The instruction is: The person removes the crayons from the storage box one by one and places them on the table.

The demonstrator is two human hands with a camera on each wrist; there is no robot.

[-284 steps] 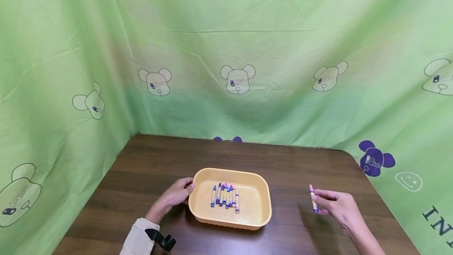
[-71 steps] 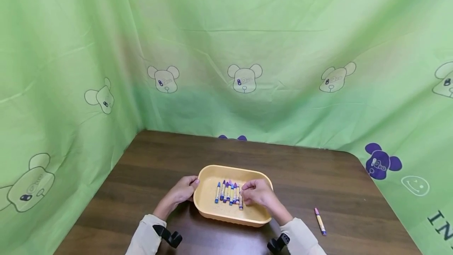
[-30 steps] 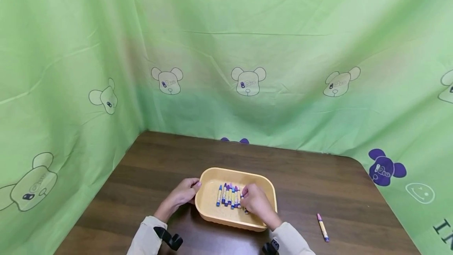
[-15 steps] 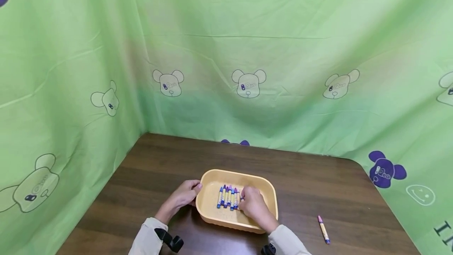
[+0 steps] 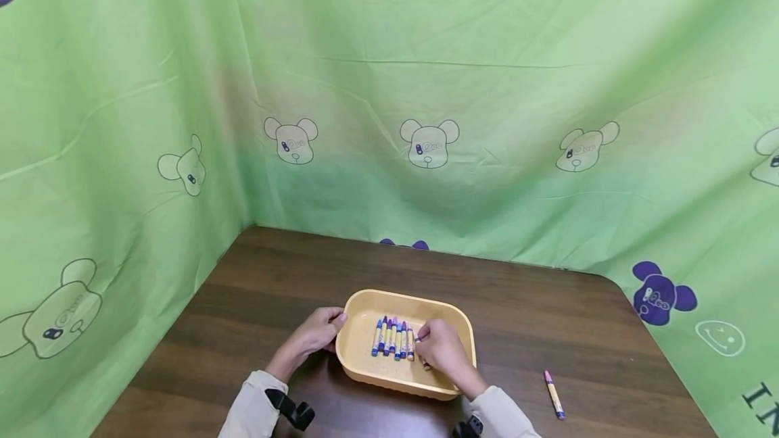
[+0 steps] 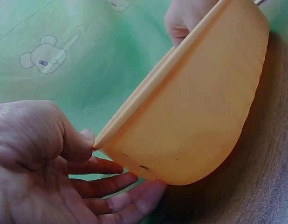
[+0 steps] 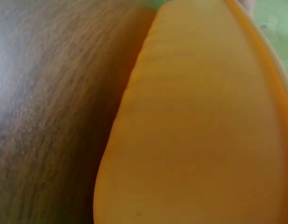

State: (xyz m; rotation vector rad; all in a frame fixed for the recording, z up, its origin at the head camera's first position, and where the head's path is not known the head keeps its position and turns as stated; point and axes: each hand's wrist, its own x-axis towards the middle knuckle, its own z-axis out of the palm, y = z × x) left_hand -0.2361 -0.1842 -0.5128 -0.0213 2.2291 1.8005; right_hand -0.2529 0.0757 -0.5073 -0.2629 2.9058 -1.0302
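A shallow yellow plastic tray (image 5: 395, 382) stands on the table. My left hand (image 5: 316, 331) holds its left end; in the left wrist view, the thumb lies at the rim and the fingers are under the wall. Inside lies a row of several crayons (image 5: 392, 340) with blue, purple and pink tips. My right hand (image 5: 444, 351) reaches into the tray right of the row, its fingers pinching a crayon (image 5: 427, 365) whose middle they cover. The right wrist view shows only the tray's outer wall (image 7: 195, 116), with that hand hidden.
A pink-tipped crayon (image 5: 554, 394) lies by itself on the brown wooden table (image 5: 292, 255), right of the tray. Green cloth (image 5: 487, 201) printed with bear heads hangs behind the table and along both sides.
The pink-tipped crayon, earlier in my right hand, now lies on the table. My right hand has since gone into the tray and shifted the rightmost crayon slightly from the row. The left hand keeps its hold.
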